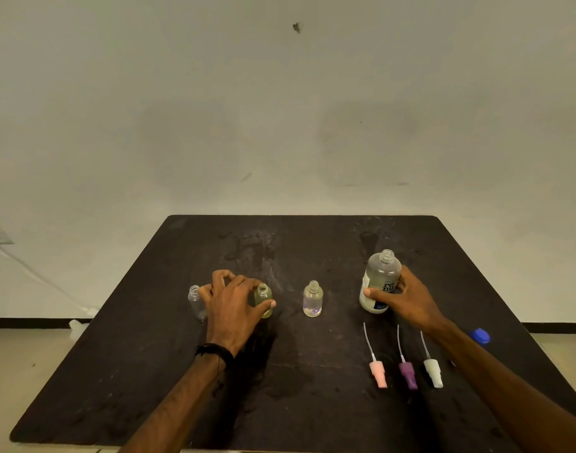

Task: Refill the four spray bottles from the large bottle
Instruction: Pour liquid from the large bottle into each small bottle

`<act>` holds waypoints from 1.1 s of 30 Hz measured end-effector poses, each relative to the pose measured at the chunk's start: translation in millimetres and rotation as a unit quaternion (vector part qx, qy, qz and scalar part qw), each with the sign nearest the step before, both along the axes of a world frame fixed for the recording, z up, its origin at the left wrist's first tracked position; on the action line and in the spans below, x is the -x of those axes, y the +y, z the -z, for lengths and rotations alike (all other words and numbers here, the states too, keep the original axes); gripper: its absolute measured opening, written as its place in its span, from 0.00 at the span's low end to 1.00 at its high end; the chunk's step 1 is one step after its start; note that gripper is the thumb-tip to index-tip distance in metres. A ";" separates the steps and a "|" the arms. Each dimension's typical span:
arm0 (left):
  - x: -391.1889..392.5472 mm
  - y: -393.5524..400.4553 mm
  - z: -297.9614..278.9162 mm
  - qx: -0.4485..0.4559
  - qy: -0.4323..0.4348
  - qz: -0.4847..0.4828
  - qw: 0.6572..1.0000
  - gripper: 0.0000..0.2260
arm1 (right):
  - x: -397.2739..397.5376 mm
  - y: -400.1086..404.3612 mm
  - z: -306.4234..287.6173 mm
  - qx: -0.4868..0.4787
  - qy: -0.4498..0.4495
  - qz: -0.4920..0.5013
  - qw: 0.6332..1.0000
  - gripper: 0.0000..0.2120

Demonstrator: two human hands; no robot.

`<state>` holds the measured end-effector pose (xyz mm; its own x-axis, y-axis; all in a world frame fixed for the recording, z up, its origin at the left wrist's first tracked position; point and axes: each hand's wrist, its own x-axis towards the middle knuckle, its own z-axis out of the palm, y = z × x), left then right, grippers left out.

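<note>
Three small uncapped spray bottles stand in a row on the black table: a clear one at the left, a yellow-tinted one, and a clear one holding a little liquid. My left hand grips the yellow-tinted bottle, thumb on its right side and fingers curled behind it. It hides whatever stands between the two left bottles. My right hand holds the large clear bottle, which stands upright on the table with its neck open.
Three spray heads with dip tubes lie side by side at the front right: pink, purple and white. A blue cap lies near the right table edge. Wet patches mark the tabletop. A wall rises behind.
</note>
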<state>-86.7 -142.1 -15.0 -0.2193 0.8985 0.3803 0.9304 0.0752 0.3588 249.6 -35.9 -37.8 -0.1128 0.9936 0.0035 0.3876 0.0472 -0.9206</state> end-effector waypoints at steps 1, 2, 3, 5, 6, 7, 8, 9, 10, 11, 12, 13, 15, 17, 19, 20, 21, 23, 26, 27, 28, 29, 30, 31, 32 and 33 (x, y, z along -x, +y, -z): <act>-1.5 0.2 -2.7 -0.013 -0.014 0.004 1.000 0.17 | -0.4 -0.2 0.1 0.000 0.000 0.000 1.000 0.37; -3.6 1.2 -6.8 -0.028 -0.028 0.007 0.999 0.17 | -0.6 -0.5 -0.2 -0.002 -0.001 0.000 1.000 0.37; -6.3 3.0 -11.4 -0.041 -0.040 0.014 0.998 0.16 | -0.7 -0.8 -0.4 -0.002 -0.001 0.000 1.000 0.37; -12.9 7.2 -20.9 -0.062 -0.059 0.038 0.996 0.16 | -0.4 -0.8 -0.2 -0.002 -0.003 0.000 1.000 0.37; -16.8 9.6 -24.8 -0.072 -0.080 0.056 0.993 0.16 | -0.3 -0.8 -0.3 -0.003 -0.004 0.000 1.000 0.37; -21.4 11.0 -29.9 -0.079 -0.120 0.076 0.987 0.16 | -0.4 -0.6 -0.6 -0.004 -0.004 0.001 1.000 0.37; -26.5 11.6 -35.9 -0.084 -0.174 0.097 0.976 0.16 | -0.5 -0.4 -0.7 -0.005 -0.003 0.002 1.000 0.37; -31.5 11.3 -41.2 -0.090 -0.226 0.117 0.963 0.16 | -1.0 0.1 -0.4 -0.005 0.002 0.005 1.000 0.37; -36.8 10.4 -46.3 -0.100 -0.267 0.134 0.949 0.16 | -1.4 0.1 -0.7 -0.006 0.006 0.007 1.000 0.37; -42.3 9.1 -50.5 -0.108 -0.293 0.148 0.938 0.16 | -1.5 0.1 -0.8 -0.008 0.009 0.009 1.000 0.38; -47.3 7.5 -53.3 -0.113 -0.312 0.161 0.929 0.16 | -1.1 -0.2 -1.3 -0.010 0.011 0.010 1.000 0.38; -52.0 6.4 -54.3 -0.112 -0.327 0.173 0.922 0.16 | -0.6 -0.6 -2.0 -0.012 0.012 0.012 1.000 0.38; -59.7 4.0 -51.5 -0.100 -0.344 0.192 0.914 0.18 | 0.5 -2.0 -4.8 -0.023 0.010 0.021 0.999 0.37; -66.2 0.5 -44.8 -0.085 -0.357 0.204 0.908 0.20 | 2.2 -5.4 -15.1 -0.039 0.001 0.027 0.999 0.36; -70.7 -4.2 -37.8 -0.074 -0.386 0.200 0.897 0.21 | 4.4 -8.4 -30.7 -0.065 -0.019 0.021 0.997 0.35; -72.4 -7.0 -34.4 -0.069 -0.405 0.195 0.891 0.20 | 5.3 -9.9 -39.3 -0.082 -0.036 0.014 0.996 0.34; -73.8 -9.8 -30.9 -0.066 -0.417 0.189 0.887 0.20 | 6.3 -11.4 -47.5 -0.098 -0.055 0.006 0.994 0.34; -75.6 -14.5 -24.4 -0.062 -0.420 0.182 0.887 0.18 | 8.4 -15.7 -64.0 -0.130 -0.093 -0.016 0.987 0.34; -74.9 -18.9 -18.3 -0.056 -0.425 0.168 0.888 0.18 | 12.4 -20.3 -80.1 -0.187 -0.169 -0.058 0.966 0.35; -74.1 -20.5 -17.4 -0.055 -0.427 0.165 0.887 0.18 | 13.8 -22.1 -83.3 -0.201 -0.191 -0.071 0.958 0.35; -73.5 -22.4 -17.1 -0.054 -0.427 0.163 0.888 0.18 | 15.6 -24.7 -86.5 -0.213 -0.209 -0.084 0.951 0.36; -72.9 -23.8 -16.5 -0.053 -0.426 0.162 0.889 0.18 | 16.9 -26.4 -88.5 -0.225 -0.226 -0.095 0.943 0.36; -72.3 -25.7 -16.3 -0.053 -0.426 0.162 0.888 0.18 | 19.0 -28.7 -90.9 -0.241 -0.243 -0.104 0.934 0.37; -71.7 -27.6 -15.9 -0.054 -0.428 0.163 0.887 0.18 | 21.4 -31.2 -93.4 -0.260 -0.260 -0.112 0.923 0.37; -71.0 -29.4 -15.3 -0.056 -0.430 0.162 0.887 0.18 | 24.4 -33.4 -95.9 -0.279 -0.274 -0.121 0.912 0.36; -70.4 -31.3 -14.7 -0.058 -0.430 0.160 0.887 0.18 | 27.6 -36.0 -98.5 -0.297 -0.287 -0.128 0.902 0.36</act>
<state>-16.3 -173.4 -0.3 -0.2142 0.9329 0.2897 0.2762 -0.2266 0.9340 222.0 -71.9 60.7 -0.4911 0.7772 0.3934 0.6986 0.6212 -0.3551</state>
